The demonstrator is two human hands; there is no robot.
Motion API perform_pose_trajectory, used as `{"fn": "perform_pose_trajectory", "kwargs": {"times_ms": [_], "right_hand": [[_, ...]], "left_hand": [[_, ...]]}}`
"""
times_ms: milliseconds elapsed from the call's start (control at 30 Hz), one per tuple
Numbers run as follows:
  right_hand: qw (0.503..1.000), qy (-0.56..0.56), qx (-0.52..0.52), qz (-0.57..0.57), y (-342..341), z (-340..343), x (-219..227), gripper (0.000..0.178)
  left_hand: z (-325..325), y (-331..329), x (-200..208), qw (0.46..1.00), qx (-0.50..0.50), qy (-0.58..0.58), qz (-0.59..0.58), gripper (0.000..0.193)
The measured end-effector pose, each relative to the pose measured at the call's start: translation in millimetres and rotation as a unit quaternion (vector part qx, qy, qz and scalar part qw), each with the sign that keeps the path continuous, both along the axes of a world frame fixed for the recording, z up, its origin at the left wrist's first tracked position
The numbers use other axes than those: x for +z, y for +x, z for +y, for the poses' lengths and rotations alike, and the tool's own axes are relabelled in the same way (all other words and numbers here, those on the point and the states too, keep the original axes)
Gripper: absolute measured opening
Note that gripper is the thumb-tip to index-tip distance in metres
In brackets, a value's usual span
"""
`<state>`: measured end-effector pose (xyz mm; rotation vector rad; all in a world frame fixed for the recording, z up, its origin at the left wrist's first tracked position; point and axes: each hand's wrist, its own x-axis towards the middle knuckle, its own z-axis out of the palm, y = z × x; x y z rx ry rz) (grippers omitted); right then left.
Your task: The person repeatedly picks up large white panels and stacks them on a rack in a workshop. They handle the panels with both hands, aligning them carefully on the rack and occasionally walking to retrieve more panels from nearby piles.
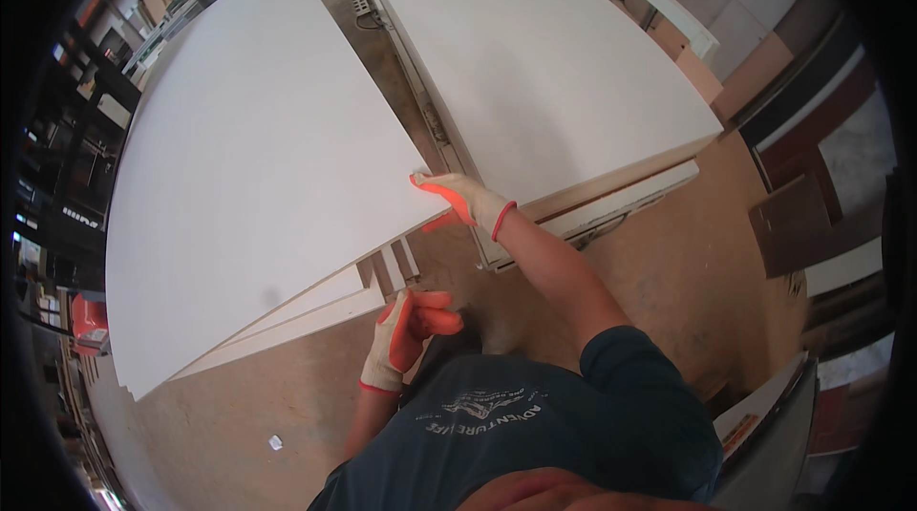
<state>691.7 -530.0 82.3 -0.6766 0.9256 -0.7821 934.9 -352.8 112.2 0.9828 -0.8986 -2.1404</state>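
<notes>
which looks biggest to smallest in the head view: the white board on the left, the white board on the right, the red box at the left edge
1. left white board
2. right white board, though nearness may exaggerate the gap
3. red box, clearly smallest

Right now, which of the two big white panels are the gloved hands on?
The left panel, the one that tops the stack with stepped edges. The right hand grips its near corner; the left hand is at the stack's lower edge. The right panel lies untouched.
</notes>
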Motion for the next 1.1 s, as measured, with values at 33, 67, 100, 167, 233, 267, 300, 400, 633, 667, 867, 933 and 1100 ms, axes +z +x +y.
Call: {"fn": "perform_pose_trajectory", "kwargs": {"times_ms": [33, 67, 100, 167, 233, 267, 300, 400, 633, 667, 867, 933, 1100], "right_hand": [[1.0, 0.007, 0.002, -0.024, -1.1, 0.4, -3.6, 0.044], [1.0, -0.001, 0.0, -0.003, -2.8, -0.7, -6.2, 0.048], [1.0, -0.016, 0.011, -0.01, -3.4, -0.7, -8.8, 0.051], [0.999, 0.003, 0.029, -0.024, -7.2, -3.5, -9.5, 0.055], [0.997, 0.024, 0.019, -0.069, -10.1, -9.0, -6.2, 0.06], [0.998, 0.029, 0.042, -0.034, -12.9, -12.4, -3.8, 0.059], [0.997, 0.042, 0.071, -0.012, -15.3, -14.2, -0.7, 0.059], [0.991, 0.076, 0.111, 0.003, -20.5, -20.4, 13.8, 0.055], [0.986, 0.083, 0.14, 0.026, -60.7, -39.9, 24.5, 0.052], [0.988, 0.079, 0.135, 0.017, -78.1, -46.6, 20.2, 0.051], [0.996, 0.03, 0.075, -0.025, -256.7, -99.3, -21.6, 0.051], [0.998, -0.013, 0.049, 0.022, -340.5, -120.9, -28.7, 0.053], [0.997, -0.043, -0.044, 0.051, -537.8, -156.0, -15.9, 0.054]], "left_hand": [[-14.8, -31.4, -11.0, 0.996, 0.01, 0.058, 0.067, 0.067], [-29.2, -54.8, -21.7, 0.986, 0.03, 0.081, 0.144, 0.07], [-45.8, -73.4, -33.1, 0.975, 0.067, 0.14, 0.157, 0.073], [-72.6, -97.4, -55.3, 0.964, 0.094, 0.096, 0.229, 0.066], [-105.7, -111.4, -69.8, 0.977, 0.128, 0.017, 0.169, 0.058], [-112.3, -115.1, -74.8, 0.984, 0.153, -0.037, 0.084, 0.053], [-115.2, -119.0, -76.8, 0.979, 0.193, -0.053, -0.026, 0.049], [-116.4, -129.0, -66.2, 0.945, 0.314, -0.089, -0.008, 0.036], [-120.6, -180.5, -33.4, 0.951, 0.288, -0.095, -0.057, 0.037], [-126.0, -194.2, -34.6, 0.952, 0.288, -0.095, -0.043, 0.036], [-182.9, -341.7, -78.6, 0.988, 0.047, -0.109, -0.098, 0.052], [-167.8, -373.4, -94.5, 0.982, 0.013, -0.176, -0.075, 0.052], [-38.1, -323.9, -106.7, 0.875, 0.473, 0.042, 0.097, 0.07]]}}
